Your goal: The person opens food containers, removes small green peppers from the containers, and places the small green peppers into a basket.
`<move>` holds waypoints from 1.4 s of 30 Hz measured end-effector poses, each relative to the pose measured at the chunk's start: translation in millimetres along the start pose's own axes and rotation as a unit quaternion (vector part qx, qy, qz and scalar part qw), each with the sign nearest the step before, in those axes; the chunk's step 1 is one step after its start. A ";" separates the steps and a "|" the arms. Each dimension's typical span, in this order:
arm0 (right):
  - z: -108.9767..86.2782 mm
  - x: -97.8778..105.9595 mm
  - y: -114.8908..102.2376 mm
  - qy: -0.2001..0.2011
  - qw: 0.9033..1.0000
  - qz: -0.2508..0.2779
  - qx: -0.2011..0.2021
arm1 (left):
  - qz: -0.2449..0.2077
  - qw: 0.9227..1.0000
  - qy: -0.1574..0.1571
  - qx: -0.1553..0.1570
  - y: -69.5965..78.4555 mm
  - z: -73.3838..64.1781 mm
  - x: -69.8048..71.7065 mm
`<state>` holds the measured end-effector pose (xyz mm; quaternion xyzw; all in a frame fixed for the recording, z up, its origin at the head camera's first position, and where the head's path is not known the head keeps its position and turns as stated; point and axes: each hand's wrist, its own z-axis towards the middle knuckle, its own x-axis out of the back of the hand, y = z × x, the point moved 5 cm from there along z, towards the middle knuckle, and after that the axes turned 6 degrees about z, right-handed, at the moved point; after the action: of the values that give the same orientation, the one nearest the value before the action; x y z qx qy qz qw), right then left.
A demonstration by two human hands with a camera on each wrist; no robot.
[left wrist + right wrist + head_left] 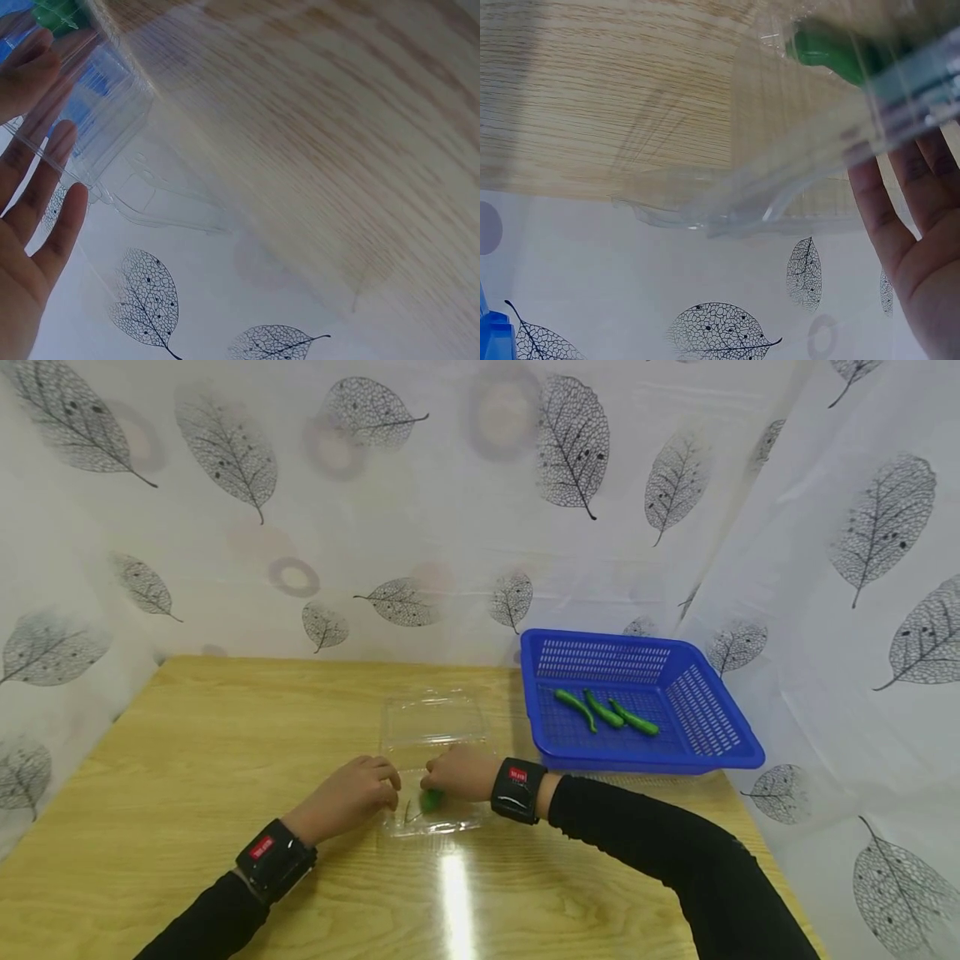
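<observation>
A clear plastic clamshell box (435, 727) lies unfolded on the table, its lid toward the back. My left hand (356, 795) holds the near half's left edge; in the left wrist view that hand (34, 225) has several fingers against the clear wall. Over the same half, my right hand (465, 772) pinches a green pepper (430, 800), mostly covered by the fingers. In the right wrist view the pepper (829, 52) shows through the plastic, while the right hand's (930, 225) other fingers reach toward the rim and the thumb is hidden.
At the back right, a blue plastic basket (720, 714) holds several green peppers (633, 718). The wooden table (225, 727) meets a white leaf-print curtain (465, 527) behind and at the right. Light glares on the tabletop in front of the box.
</observation>
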<state>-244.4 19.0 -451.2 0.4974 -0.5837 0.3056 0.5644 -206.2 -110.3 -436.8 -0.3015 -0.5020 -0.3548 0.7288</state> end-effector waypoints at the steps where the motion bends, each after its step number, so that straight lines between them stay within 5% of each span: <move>1: 0.2 0.2 -0.6 0.000 1.000 -0.001 0.000 | 0.002 1.000 0.001 -0.001 0.1 -0.1 0.0; 26: 0.3 -5.2 -2.5 0.020 1.000 -0.018 0.000 | 0.001 1.000 -0.016 0.004 -0.4 -0.1 0.0; 42: -14.8 29.6 1.2 0.001 1.000 -0.019 -0.025 | -0.003 1.000 -0.016 0.002 -0.9 0.2 -1.4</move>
<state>-236.3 26.0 -419.9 0.4943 -0.5809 0.2805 0.5828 -207.4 -110.4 -437.9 -0.3043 -0.5155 -0.3506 0.7203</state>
